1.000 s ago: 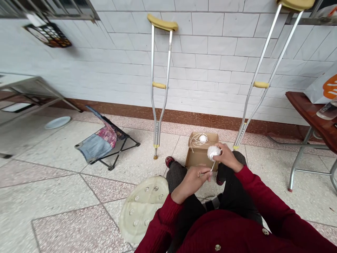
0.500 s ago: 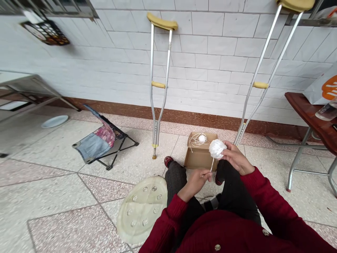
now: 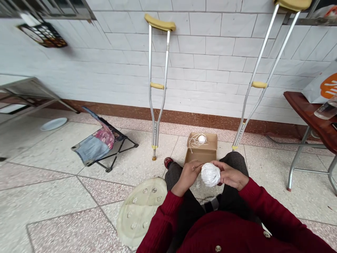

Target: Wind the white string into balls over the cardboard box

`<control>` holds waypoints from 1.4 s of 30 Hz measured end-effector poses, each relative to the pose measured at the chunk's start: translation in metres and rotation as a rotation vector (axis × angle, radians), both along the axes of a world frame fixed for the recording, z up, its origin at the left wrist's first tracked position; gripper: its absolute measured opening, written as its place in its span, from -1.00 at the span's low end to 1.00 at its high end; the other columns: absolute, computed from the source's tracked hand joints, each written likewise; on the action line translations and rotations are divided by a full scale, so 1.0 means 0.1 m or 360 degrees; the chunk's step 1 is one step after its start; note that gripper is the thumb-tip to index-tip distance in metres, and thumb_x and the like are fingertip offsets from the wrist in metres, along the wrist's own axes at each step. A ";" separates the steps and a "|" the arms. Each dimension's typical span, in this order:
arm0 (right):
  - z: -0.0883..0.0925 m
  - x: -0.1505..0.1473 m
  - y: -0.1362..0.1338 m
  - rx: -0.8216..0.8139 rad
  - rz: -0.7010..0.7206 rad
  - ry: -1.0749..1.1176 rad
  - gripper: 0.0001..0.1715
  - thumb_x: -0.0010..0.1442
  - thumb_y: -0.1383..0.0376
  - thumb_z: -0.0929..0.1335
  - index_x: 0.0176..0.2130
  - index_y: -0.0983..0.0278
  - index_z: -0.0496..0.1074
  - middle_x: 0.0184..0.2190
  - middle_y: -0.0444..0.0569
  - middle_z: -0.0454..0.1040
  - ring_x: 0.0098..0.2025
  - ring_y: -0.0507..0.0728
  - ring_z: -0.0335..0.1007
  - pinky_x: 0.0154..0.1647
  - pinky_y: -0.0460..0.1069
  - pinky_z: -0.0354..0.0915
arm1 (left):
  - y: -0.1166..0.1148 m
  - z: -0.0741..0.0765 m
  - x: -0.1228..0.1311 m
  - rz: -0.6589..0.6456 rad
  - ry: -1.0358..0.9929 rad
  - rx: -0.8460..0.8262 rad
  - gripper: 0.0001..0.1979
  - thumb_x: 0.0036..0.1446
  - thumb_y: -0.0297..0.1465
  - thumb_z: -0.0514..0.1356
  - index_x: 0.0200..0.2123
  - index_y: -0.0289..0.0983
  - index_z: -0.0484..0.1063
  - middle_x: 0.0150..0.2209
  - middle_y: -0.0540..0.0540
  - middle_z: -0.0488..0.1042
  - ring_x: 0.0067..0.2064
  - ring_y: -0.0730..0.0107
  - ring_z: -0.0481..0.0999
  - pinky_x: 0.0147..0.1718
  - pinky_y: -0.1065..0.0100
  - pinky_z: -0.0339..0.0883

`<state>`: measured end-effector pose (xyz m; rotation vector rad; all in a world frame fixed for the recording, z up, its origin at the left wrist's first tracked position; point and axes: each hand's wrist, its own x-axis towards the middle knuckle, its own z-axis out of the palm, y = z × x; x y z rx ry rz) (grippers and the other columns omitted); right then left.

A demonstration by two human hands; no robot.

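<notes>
A white ball of string (image 3: 210, 174) sits between my two hands above my knees. My right hand (image 3: 230, 174) cups it from the right with fingers curled round it. My left hand (image 3: 189, 174) is closed in a pinch just left of the ball, apparently on its thin strand, which is hard to make out. On the floor beyond my knees stands an open cardboard box (image 3: 202, 153) holding a smaller white spool (image 3: 202, 138) with loose string around it.
Two aluminium crutches (image 3: 157, 84) (image 3: 259, 84) lean on the tiled wall. A folding fabric stool (image 3: 101, 142) lies tipped at left, a pale round plastic seat (image 3: 140, 211) by my left leg. A brown table (image 3: 313, 116) with a bag and bottle stands right.
My right hand has brought the ball down and toward my lap. My left hand has moved up to meet it, so the strand between them is short now.
</notes>
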<state>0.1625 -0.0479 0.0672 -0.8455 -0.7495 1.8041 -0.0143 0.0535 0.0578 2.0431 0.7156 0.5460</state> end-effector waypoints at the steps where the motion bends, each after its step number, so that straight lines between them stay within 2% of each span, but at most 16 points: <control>1: 0.07 0.04 0.05 0.0041 -0.0075 -0.0007 -0.47 -0.16 0.40 0.46 -0.13 0.25 0.37 -0.26 -0.07 0.42 -0.32 0.06 0.36 -0.36 -0.06 0.34 | -0.05 -0.08 0.03 0.0009 0.0006 -0.0055 -0.66 0.23 -0.31 0.04 -0.49 -0.30 0.48 -0.46 -0.05 0.47 -0.34 0.36 0.41 -0.24 0.36 0.27; 5: 0.16 0.27 0.36 0.0189 -0.0532 -0.0402 -0.57 -0.10 0.28 0.44 -0.18 0.24 0.33 -0.29 -0.08 0.40 -0.35 0.08 0.34 -0.39 -0.03 0.31 | -0.32 -0.19 0.09 -0.0148 0.0111 -0.0175 -0.62 0.24 -0.30 0.05 -0.55 -0.31 0.47 -0.50 -0.02 0.46 -0.40 0.41 0.41 -0.33 0.42 0.23; 9: -0.08 0.40 0.56 0.0355 -0.1029 -0.1414 -0.50 -0.29 0.31 0.50 -0.30 0.24 0.30 -0.36 -0.14 0.32 -0.34 0.08 0.23 -0.32 -0.02 0.23 | -0.39 0.02 0.04 -0.0291 0.0172 -0.0169 -0.62 0.24 -0.28 0.06 -0.54 -0.31 0.47 -0.50 0.00 0.44 -0.41 0.45 0.40 -0.34 0.45 0.22; 10: -0.16 0.39 0.55 0.0373 -0.1006 -0.1564 -0.49 -0.32 0.32 0.50 -0.31 0.24 0.31 -0.35 -0.14 0.31 -0.33 0.08 0.21 -0.30 -0.02 0.22 | -0.36 0.09 0.01 -0.0281 0.0148 -0.0128 -0.63 0.25 -0.28 0.06 -0.53 -0.30 0.48 -0.49 0.00 0.45 -0.38 0.44 0.42 -0.29 0.44 0.23; 12: -0.33 0.32 0.45 0.0335 -0.0714 -0.1519 -0.54 -0.32 0.34 0.49 -0.34 0.24 0.33 -0.37 -0.16 0.31 -0.34 0.07 0.21 -0.29 -0.02 0.22 | -0.24 0.20 -0.02 -0.0217 0.0079 -0.0009 -0.65 0.26 -0.29 0.06 -0.52 -0.28 0.47 -0.47 0.01 0.46 -0.34 0.43 0.43 -0.12 0.38 0.24; 14: -0.45 0.20 0.30 0.0199 -0.0304 -0.1098 -0.58 -0.27 0.35 0.47 -0.33 0.25 0.35 -0.42 -0.18 0.33 -0.39 0.05 0.23 -0.34 -0.04 0.22 | -0.10 0.25 -0.04 -0.0139 0.0024 0.0094 -0.66 0.26 -0.30 0.05 -0.51 -0.28 0.45 -0.48 0.04 0.47 -0.34 0.44 0.43 0.06 0.31 0.14; 16: -0.46 0.10 0.15 0.0042 -0.0044 -0.0588 -0.58 -0.20 0.34 0.47 -0.26 0.26 0.37 -0.43 -0.17 0.34 -0.43 0.03 0.26 -0.40 -0.07 0.24 | 0.03 0.21 -0.03 -0.0082 -0.0004 0.0117 -0.65 0.26 -0.31 0.05 -0.52 -0.28 0.44 -0.49 0.04 0.47 -0.36 0.45 0.42 0.08 0.29 0.12; 19: -0.27 0.05 0.02 -0.0045 0.0002 -0.0141 -0.53 -0.12 0.33 0.47 -0.15 0.26 0.38 -0.37 -0.12 0.38 -0.43 0.02 0.30 -0.45 -0.08 0.30 | 0.10 0.01 0.00 0.0016 -0.0017 0.0006 -0.67 0.23 -0.28 0.06 -0.49 -0.30 0.47 -0.45 -0.01 0.48 -0.34 0.40 0.42 -0.16 0.37 0.26; 23: 0.12 0.14 0.06 0.0104 -0.0093 -0.0039 -0.31 -0.09 0.38 0.46 0.05 0.16 0.32 -0.05 -0.01 0.36 -0.23 0.10 0.39 -0.37 -0.03 0.40 | -0.03 -0.28 0.05 0.0089 0.0017 -0.0221 -0.65 0.22 -0.31 0.03 -0.48 -0.34 0.49 -0.47 -0.03 0.49 -0.38 0.39 0.42 -0.35 0.43 0.24; 25: 0.23 0.20 0.17 0.0200 -0.0166 -0.0115 -0.26 -0.07 0.37 0.45 0.11 0.10 0.27 0.03 -0.01 0.32 -0.18 0.12 0.39 -0.33 0.00 0.41 | -0.16 -0.36 0.06 0.0046 0.0059 -0.0286 -0.62 0.22 -0.31 0.02 -0.54 -0.34 0.47 -0.52 -0.02 0.47 -0.42 0.41 0.41 -0.36 0.44 0.22; 27: 0.22 0.25 0.32 0.0254 -0.0290 -0.0326 -0.31 -0.05 0.34 0.43 0.09 0.13 0.29 -0.04 -0.02 0.35 -0.22 0.11 0.38 -0.33 0.01 0.39 | -0.30 -0.35 0.06 -0.0052 0.0109 -0.0325 -0.60 0.22 -0.30 0.02 -0.57 -0.34 0.45 -0.54 -0.01 0.46 -0.44 0.44 0.39 -0.37 0.46 0.20; 31: -0.12 0.27 0.53 0.0294 -0.0699 -0.1243 -0.39 -0.23 0.35 0.48 -0.10 0.22 0.41 -0.19 -0.06 0.36 -0.22 0.13 0.31 -0.23 0.04 0.32 | -0.44 -0.11 0.04 -0.0288 0.0226 -0.0298 -0.61 0.22 -0.29 0.05 -0.58 -0.32 0.44 -0.55 0.02 0.43 -0.46 0.47 0.35 -0.39 0.47 0.17; 33: -0.36 0.21 0.49 0.0283 -0.0722 -0.1536 -0.40 -0.32 0.38 0.50 -0.17 0.22 0.45 -0.21 -0.07 0.35 -0.20 0.14 0.29 -0.17 0.04 0.28 | -0.40 0.06 0.00 -0.0315 0.0205 -0.0205 -0.64 0.22 -0.29 0.06 -0.56 -0.31 0.45 -0.51 0.01 0.44 -0.41 0.46 0.38 -0.34 0.47 0.19; 35: -0.58 0.12 0.36 0.0149 -0.0492 -0.1283 -0.43 -0.30 0.39 0.49 -0.18 0.23 0.45 -0.27 -0.09 0.38 -0.28 0.10 0.30 -0.27 -0.01 0.27 | -0.29 0.20 -0.05 -0.0240 0.0138 -0.0070 -0.65 0.23 -0.31 0.05 -0.54 -0.30 0.45 -0.49 0.01 0.45 -0.33 0.42 0.41 -0.20 0.44 0.22; 38: -0.77 -0.02 0.12 -0.0213 -0.0117 -0.0458 -0.47 -0.15 0.33 0.45 -0.11 0.24 0.41 -0.36 -0.12 0.41 -0.43 0.03 0.31 -0.44 -0.07 0.22 | -0.07 0.30 -0.11 -0.0103 0.0057 0.0101 -0.64 0.25 -0.31 0.03 -0.55 -0.28 0.42 -0.51 0.03 0.44 -0.32 0.43 0.41 0.03 0.33 0.14; 42: -0.72 -0.12 -0.05 -0.0363 -0.0022 0.0135 -0.49 -0.11 0.37 0.44 -0.10 0.29 0.42 -0.40 -0.11 0.44 -0.45 0.00 0.35 -0.46 -0.10 0.25 | 0.08 0.16 -0.07 -0.0015 0.0009 0.0144 -0.63 0.25 -0.29 0.03 -0.56 -0.29 0.40 -0.54 0.05 0.40 -0.40 0.46 0.37 0.01 0.32 0.18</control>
